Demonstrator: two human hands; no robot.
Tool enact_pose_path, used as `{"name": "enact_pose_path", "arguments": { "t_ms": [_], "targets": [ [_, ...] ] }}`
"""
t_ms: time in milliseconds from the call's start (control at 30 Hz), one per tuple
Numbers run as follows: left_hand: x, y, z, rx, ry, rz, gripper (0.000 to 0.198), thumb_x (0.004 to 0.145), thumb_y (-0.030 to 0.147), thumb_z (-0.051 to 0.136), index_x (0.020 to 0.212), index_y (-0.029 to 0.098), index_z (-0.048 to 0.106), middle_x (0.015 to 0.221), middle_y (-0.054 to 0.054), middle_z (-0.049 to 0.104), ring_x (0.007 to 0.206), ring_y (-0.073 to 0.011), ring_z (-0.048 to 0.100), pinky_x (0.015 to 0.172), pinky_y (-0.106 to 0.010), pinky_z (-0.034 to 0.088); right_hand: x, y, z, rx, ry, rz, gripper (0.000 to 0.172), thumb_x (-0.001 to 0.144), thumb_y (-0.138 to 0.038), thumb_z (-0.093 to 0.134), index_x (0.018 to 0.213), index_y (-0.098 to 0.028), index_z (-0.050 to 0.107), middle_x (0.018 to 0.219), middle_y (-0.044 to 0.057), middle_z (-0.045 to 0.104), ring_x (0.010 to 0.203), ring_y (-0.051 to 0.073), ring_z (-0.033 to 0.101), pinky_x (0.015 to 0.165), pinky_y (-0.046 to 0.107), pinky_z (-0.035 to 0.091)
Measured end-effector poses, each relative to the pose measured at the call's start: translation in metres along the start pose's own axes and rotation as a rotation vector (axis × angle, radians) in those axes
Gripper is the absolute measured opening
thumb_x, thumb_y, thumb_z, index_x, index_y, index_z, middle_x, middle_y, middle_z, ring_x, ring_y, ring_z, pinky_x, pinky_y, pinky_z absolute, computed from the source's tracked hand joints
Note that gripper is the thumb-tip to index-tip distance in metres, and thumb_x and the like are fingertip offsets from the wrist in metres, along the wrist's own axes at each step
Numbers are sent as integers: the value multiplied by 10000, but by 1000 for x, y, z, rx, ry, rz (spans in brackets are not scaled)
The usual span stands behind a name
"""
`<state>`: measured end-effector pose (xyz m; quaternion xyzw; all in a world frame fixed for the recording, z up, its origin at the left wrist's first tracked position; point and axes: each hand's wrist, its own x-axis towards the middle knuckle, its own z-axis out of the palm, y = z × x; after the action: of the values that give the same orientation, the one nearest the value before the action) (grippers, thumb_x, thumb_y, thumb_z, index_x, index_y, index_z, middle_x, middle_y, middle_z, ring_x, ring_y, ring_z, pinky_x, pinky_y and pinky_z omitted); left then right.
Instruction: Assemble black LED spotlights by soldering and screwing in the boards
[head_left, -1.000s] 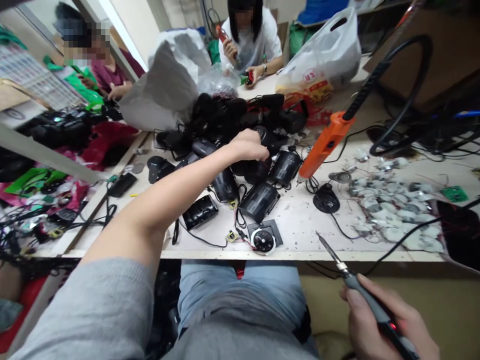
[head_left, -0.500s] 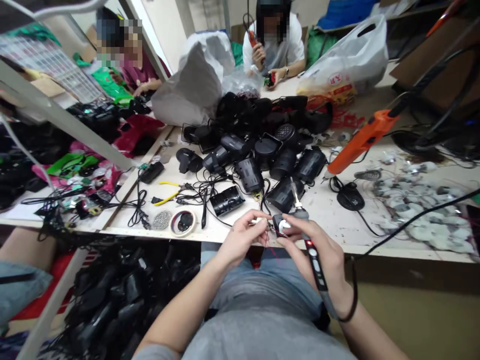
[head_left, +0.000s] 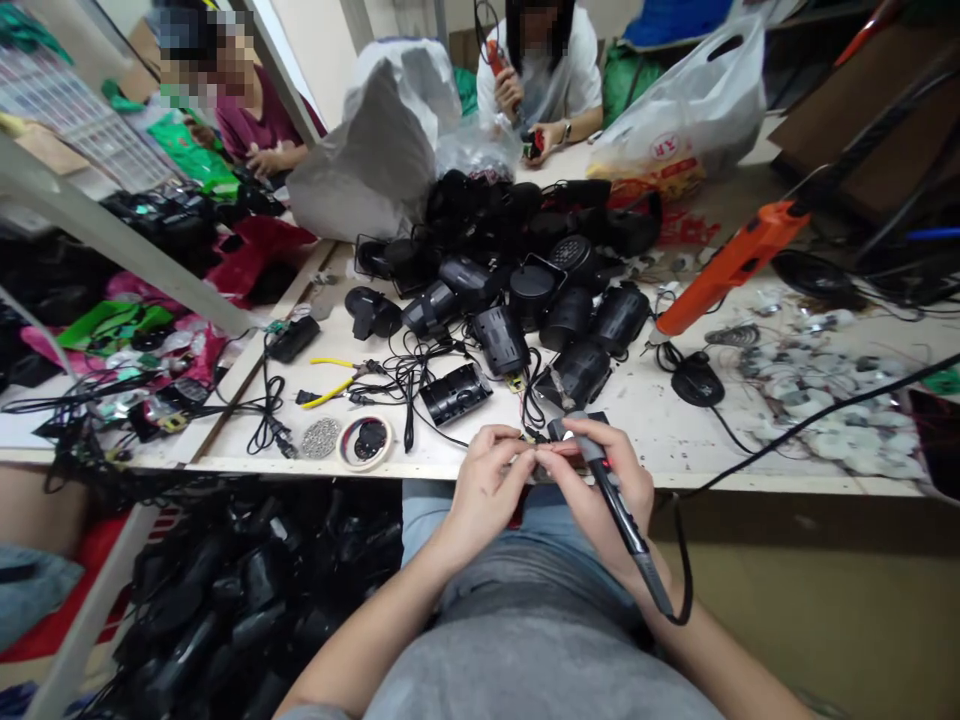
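My right hand (head_left: pixel 611 490) is closed round a soldering iron (head_left: pixel 622 515), its metal tip pointing up and away over the bench. The thumb and fingertips of that hand meet those of my left hand (head_left: pixel 486 490) at the bench's front edge. My left hand is pinched on thin wires that my fingers mostly cover. Just behind the fingertips is a small black part (head_left: pixel 556 428) with a white piece, partly hidden by my right hand. A black slotted housing (head_left: pixel 454 392) lies beyond my left hand, with a cable beside it.
Black housings (head_left: pixel 499 338) are heaped behind my hands. Left are yellow-handled pliers (head_left: pixel 330 390), a tape roll (head_left: pixel 346 455) and metal beads (head_left: pixel 321 438). An orange electric screwdriver (head_left: pixel 731 270) hangs right, near white parts (head_left: pixel 832 400). Two people sit across and to the left.
My right hand has drawn in, so its thumb now meets my left fingertips. The soldering iron has shifted left with it. The small black part is now more behind my fingers.
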<state>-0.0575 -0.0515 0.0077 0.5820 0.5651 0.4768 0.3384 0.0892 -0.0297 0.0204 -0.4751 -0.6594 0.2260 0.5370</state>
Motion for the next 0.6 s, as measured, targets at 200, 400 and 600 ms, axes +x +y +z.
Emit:
{"name": "enact_pose_path", "arguments": {
  "t_ms": [200,400,600],
  "targets": [
    [16,18,-8,-9,94,336,169,898,319,729,1040,238,775,949,-52,699,905,-173,664,815,-320,545,3,2,2,8,-17,45,306,832,-197,726,1127,-240,657,827,-11,764,681,145,743,650,238,619],
    [33,32,-9,-20,-52,340,76,876,243,754,928,217,803,800,-27,694,760,-136,642,686,-257,515,2,6,6,-42,-16,-32,329,827,-97,640,1121,-244,657,973,3,771,683,114,723,650,209,602],
    [36,24,-15,-260,-98,168,211,867,410,757,824,205,787,851,-62,749,835,-180,694,792,-320,556,9,5,-13,-23,-72,-135,300,884,-172,687,1175,-237,651,988,29,768,814,156,751,770,274,625]
  ]
}}
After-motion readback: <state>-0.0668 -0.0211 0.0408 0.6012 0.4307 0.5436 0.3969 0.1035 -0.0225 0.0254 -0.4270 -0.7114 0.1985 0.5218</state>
